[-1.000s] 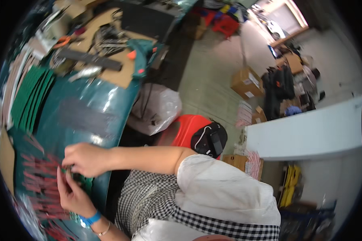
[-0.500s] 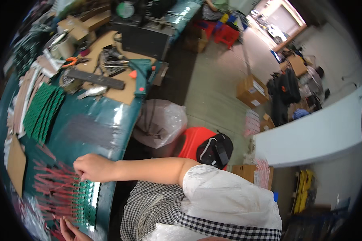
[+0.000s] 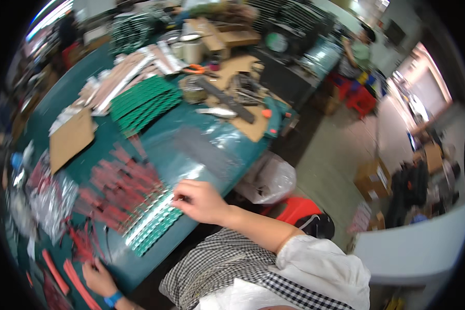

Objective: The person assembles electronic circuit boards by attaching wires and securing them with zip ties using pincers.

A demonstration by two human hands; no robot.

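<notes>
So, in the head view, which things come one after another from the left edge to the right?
Brown cardboard sheet → fanned green strips → right hand → clear plastic bag → red stool → cardboard box on the floor.

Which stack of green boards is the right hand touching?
The right hand rests on the near row of green boards at the table edge, not the fanned green pile farther back.

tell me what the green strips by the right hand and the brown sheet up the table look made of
Green strips: probably rigid circuit-board laminate, matte green with shiny silvery rows; blur leaves it open. The right hand rests at their edge. Brown sheet: likely cardboard, dull flat tan with a cut edge. Left hand touches red strips, maybe plastic or rubber.
</notes>
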